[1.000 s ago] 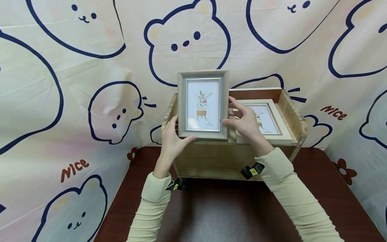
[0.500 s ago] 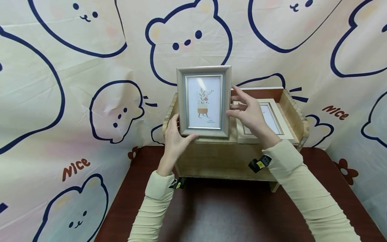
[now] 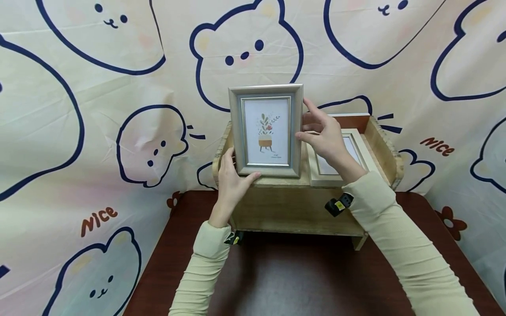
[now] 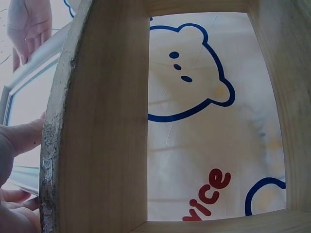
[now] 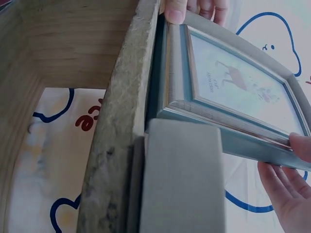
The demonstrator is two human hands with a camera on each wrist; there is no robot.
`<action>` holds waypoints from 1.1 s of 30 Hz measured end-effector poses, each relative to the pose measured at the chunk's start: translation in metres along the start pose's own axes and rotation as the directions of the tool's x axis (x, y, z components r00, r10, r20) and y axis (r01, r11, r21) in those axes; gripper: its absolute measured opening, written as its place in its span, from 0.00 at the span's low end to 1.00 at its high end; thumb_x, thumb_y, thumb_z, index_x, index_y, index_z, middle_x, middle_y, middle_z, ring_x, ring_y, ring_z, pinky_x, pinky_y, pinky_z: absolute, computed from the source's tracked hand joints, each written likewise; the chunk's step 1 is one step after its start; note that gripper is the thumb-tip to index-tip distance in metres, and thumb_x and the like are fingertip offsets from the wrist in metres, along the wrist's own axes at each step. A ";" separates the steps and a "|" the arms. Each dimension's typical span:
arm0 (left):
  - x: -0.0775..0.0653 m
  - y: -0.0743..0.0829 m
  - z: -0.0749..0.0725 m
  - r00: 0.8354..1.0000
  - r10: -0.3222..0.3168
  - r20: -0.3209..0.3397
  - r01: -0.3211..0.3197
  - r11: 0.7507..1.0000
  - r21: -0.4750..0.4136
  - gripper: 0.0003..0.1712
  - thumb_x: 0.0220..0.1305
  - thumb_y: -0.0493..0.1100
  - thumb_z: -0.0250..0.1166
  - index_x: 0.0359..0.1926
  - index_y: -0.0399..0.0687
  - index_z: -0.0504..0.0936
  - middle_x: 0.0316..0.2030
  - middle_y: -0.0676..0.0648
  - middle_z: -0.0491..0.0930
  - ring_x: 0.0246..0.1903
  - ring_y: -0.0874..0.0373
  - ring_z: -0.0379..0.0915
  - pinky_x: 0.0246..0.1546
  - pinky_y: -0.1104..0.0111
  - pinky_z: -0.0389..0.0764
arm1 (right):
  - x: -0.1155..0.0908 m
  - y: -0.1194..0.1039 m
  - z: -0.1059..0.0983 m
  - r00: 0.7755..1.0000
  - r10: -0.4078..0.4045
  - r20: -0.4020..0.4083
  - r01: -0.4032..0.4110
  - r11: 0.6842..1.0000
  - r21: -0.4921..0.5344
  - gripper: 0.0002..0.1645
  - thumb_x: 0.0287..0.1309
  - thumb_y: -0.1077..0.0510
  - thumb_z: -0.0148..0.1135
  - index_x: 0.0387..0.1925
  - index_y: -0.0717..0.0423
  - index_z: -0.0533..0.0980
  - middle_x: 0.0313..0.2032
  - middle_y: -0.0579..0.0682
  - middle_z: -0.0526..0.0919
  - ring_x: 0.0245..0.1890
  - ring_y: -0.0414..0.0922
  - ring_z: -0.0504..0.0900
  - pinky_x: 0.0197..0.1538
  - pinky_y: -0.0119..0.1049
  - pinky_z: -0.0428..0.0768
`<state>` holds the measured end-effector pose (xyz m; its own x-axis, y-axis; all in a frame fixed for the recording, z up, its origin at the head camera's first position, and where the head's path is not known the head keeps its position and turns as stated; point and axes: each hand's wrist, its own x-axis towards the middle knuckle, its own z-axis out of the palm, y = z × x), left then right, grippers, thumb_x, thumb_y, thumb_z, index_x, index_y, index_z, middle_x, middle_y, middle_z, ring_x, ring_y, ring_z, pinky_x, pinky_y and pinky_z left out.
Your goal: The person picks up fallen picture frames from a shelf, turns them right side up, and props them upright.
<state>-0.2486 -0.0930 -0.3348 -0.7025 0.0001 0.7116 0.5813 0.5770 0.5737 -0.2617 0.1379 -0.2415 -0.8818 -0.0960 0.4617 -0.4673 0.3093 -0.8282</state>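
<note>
A silver-grey picture frame [image 3: 266, 129] with a potted-plant print stands upright over the left part of a wooden shelf [image 3: 292, 208]; whether its base rests on the shelf is hard to tell. My left hand [image 3: 233, 182] grips its lower left corner, thumb along the bottom edge. At the right edge my right hand [image 3: 330, 136] pinches it, thumb in front and fingers behind, as the right wrist view also shows. Beside it a cream picture frame [image 3: 324, 179] lies tilted back on the shelf top, partly hidden by my right hand.
The shelf has raised side panels [image 3: 385, 153] and a reddish-brown back strip [image 3: 344, 121]. It stands on a dark red-brown table [image 3: 276, 281]. A cloth [image 3: 158, 87] printed with cartoon bears hangs behind.
The silver-grey frame has risen slightly and its top has tipped toward me. My right hand has slid up along its right edge; my left hand stays at the lower left corner.
</note>
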 end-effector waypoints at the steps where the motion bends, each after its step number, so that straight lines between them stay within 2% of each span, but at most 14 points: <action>1: 0.000 0.000 0.001 1.000 0.001 -0.002 -0.001 1.000 0.001 0.49 0.36 0.41 0.78 0.58 0.32 0.61 0.47 0.36 0.69 0.46 0.45 0.68 0.46 0.59 0.73 | 0.000 0.000 0.000 1.000 0.000 -0.004 0.000 1.000 -0.004 0.45 0.52 0.69 0.61 0.67 0.40 0.57 0.52 0.56 0.75 0.43 0.49 0.77 0.53 0.44 0.73; 14: -0.004 0.000 0.003 0.998 0.042 -0.052 -0.044 0.999 -0.032 0.43 0.41 0.32 0.74 0.58 0.30 0.61 0.46 0.34 0.68 0.45 0.44 0.70 0.45 0.62 0.76 | 0.005 0.002 0.001 0.999 -0.038 -0.002 0.037 0.999 -0.029 0.44 0.52 0.71 0.60 0.67 0.40 0.57 0.56 0.54 0.72 0.48 0.50 0.77 0.53 0.43 0.74; 22: -0.009 0.000 0.004 0.995 0.056 -0.078 -0.059 0.998 -0.032 0.43 0.41 0.32 0.73 0.58 0.31 0.61 0.46 0.34 0.68 0.44 0.44 0.71 0.44 0.63 0.77 | 0.010 0.009 -0.002 0.998 -0.066 0.024 0.067 0.997 -0.045 0.46 0.52 0.70 0.60 0.67 0.36 0.56 0.55 0.54 0.73 0.49 0.49 0.77 0.52 0.42 0.74; 25: -0.010 0.000 0.004 0.994 0.065 -0.085 -0.068 0.997 -0.023 0.43 0.41 0.32 0.73 0.58 0.31 0.61 0.46 0.34 0.68 0.44 0.44 0.71 0.42 0.62 0.78 | 0.011 0.007 -0.004 0.994 -0.103 0.034 0.105 0.991 -0.086 0.48 0.51 0.69 0.62 0.68 0.36 0.53 0.53 0.54 0.74 0.49 0.47 0.77 0.51 0.40 0.75; 28: -0.011 0.000 0.004 0.992 0.077 -0.096 -0.079 0.997 -0.016 0.43 0.41 0.32 0.74 0.58 0.31 0.61 0.45 0.35 0.68 0.43 0.45 0.71 0.42 0.63 0.78 | 0.014 0.002 -0.005 0.986 -0.163 0.029 0.165 0.979 -0.116 0.49 0.50 0.69 0.62 0.69 0.42 0.52 0.53 0.55 0.74 0.49 0.48 0.77 0.49 0.40 0.76; 31: -0.011 0.000 0.005 0.991 0.086 -0.102 -0.089 0.996 -0.019 0.42 0.41 0.32 0.73 0.57 0.31 0.61 0.44 0.35 0.68 0.43 0.45 0.71 0.42 0.63 0.78 | 0.018 -0.007 -0.007 0.978 -0.208 0.002 0.206 0.970 -0.130 0.47 0.50 0.68 0.62 0.69 0.46 0.53 0.54 0.54 0.73 0.48 0.48 0.77 0.48 0.40 0.77; 33: -0.011 0.000 0.005 0.990 0.091 -0.104 -0.093 0.995 -0.019 0.42 0.42 0.32 0.73 0.57 0.31 0.61 0.44 0.35 0.68 0.44 0.45 0.71 0.43 0.63 0.77 | 0.021 -0.013 -0.008 0.974 -0.227 -0.016 0.222 0.963 -0.150 0.45 0.50 0.67 0.62 0.68 0.45 0.55 0.54 0.53 0.74 0.47 0.48 0.77 0.47 0.41 0.77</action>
<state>-0.2429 -0.0891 -0.3446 -0.6003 -0.0321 0.7991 0.6519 0.5592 0.5122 -0.2736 0.1397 -0.2184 -0.7519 -0.1483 0.6423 -0.6362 0.4189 -0.6479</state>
